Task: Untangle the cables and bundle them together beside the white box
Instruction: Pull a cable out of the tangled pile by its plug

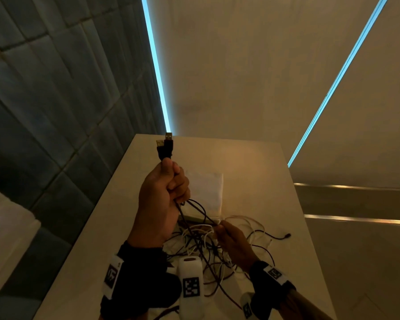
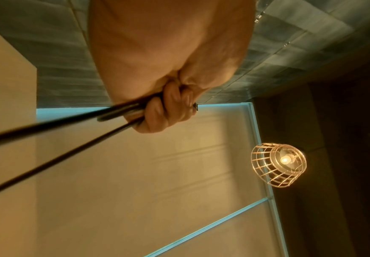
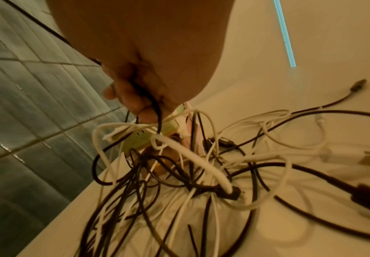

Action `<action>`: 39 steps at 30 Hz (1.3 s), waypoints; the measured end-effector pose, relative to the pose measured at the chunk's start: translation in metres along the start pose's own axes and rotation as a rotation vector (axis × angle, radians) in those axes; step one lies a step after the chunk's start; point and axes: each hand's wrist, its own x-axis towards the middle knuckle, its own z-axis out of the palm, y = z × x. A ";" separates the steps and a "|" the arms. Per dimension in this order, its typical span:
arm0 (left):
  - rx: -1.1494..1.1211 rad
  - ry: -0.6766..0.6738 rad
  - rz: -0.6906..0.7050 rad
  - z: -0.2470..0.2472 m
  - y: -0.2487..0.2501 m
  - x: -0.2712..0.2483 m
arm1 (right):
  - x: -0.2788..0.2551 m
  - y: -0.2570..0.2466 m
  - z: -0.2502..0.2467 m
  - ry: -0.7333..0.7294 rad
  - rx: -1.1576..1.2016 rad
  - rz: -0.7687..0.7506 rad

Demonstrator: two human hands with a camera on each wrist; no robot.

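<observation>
My left hand (image 1: 169, 181) is raised above the table, fist closed round black cables (image 2: 69, 139); two USB plugs (image 1: 166, 146) stick up out of it. The black strands run down from the fist to my right hand (image 1: 226, 234), which pinches a black cable (image 3: 155, 111) just over the tangle. The tangle of black and white cables (image 1: 208, 248) lies on the table in front of the white box (image 1: 208, 192). In the right wrist view the cable heap (image 3: 201, 165) spreads below my fingers (image 3: 135, 104).
The pale table (image 1: 252, 181) runs away from me, its left edge beside a tiled wall (image 1: 44, 100). A loose black plug end (image 1: 286, 236) lies right of the tangle. A caged lamp (image 2: 278, 165) hangs overhead. A white USB plug (image 3: 368, 157) rests at the right.
</observation>
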 end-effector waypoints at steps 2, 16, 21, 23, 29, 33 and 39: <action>0.016 0.047 -0.007 -0.001 -0.002 0.000 | 0.002 0.005 -0.002 0.030 -0.049 0.038; 0.032 0.168 -0.138 -0.001 -0.012 0.002 | 0.001 -0.158 0.015 -0.226 0.139 -0.287; -0.005 0.179 -0.102 0.004 -0.019 -0.002 | 0.001 -0.125 0.015 -0.246 0.227 -0.146; -0.063 0.168 -0.073 0.001 -0.014 0.002 | 0.003 -0.101 0.013 -0.232 0.214 -0.088; -0.111 0.164 -0.026 -0.009 -0.011 0.004 | 0.002 -0.036 0.006 -0.129 -0.015 -0.095; -0.176 0.124 -0.043 -0.013 -0.005 0.004 | 0.007 -0.023 0.005 -0.098 -0.004 -0.031; -0.209 0.047 -0.033 -0.017 0.003 0.000 | 0.009 -0.002 0.004 -0.093 -0.032 0.057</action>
